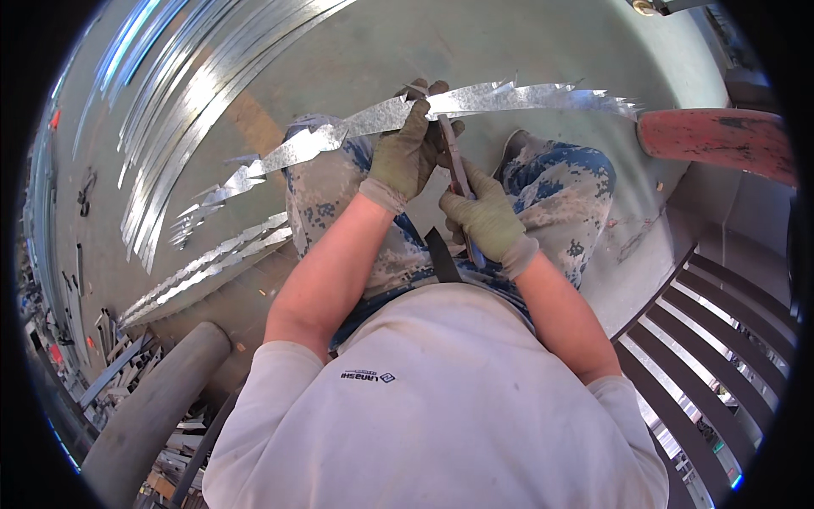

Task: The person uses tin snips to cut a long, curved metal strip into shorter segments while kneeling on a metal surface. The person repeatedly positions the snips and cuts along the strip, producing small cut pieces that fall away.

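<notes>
My left hand, in a greenish work glove, is closed on a long, shiny sheet-metal strip with jagged, toothed edges. The strip arches across in front of my knees, its ends reaching out to both sides. In my gloved right hand is a long, narrow, rusty-brown hand tool with a bluish lower end; its exact kind is unclear. The tool's upper end lies close to the strip and my left fingers. Whether it touches the metal cannot be made out.
Long metal strips lie on the floor at the far left, with more toothed strips nearer. A worn red cylinder stands at right, above dark slats. Metal scraps and a grey post are at lower left.
</notes>
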A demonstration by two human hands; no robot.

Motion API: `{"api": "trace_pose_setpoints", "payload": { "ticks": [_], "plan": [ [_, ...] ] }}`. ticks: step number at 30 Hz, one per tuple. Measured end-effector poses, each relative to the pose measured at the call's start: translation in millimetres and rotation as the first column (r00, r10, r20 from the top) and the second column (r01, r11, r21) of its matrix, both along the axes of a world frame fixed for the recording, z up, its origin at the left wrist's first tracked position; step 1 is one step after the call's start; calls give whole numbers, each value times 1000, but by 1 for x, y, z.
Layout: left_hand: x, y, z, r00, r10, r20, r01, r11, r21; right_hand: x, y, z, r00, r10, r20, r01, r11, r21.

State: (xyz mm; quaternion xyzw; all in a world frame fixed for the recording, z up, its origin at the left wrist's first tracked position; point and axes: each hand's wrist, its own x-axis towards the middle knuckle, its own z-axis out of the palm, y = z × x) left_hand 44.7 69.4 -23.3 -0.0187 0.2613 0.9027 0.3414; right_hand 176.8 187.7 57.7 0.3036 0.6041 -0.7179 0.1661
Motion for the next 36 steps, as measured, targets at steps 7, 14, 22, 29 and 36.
{"api": "trace_pose_setpoints", "payload": {
  "ticks": [7,14,22,29,36],
  "plan": [
    [-1,4,2,999,20,-32,-20,1000,3,-6,-7,0,990,138,32,-138,883,448],
    [-6,5,-6,998,33,-47,-31,999,42,-16,-20,12,919,286,271,-386,513,767],
    [-4,6,-20,999,-27,-27,26,998,-58,-23,-25,12,895,266,359,-446,477,757],
    [-6,9,-20,995,3,-100,-11,997,-77,-23,-22,9,901,270,339,-430,451,782],
    [-5,1,-22,996,34,-79,-40,996,-74,-13,-23,17,862,291,414,-506,473,721]
  ]
}}
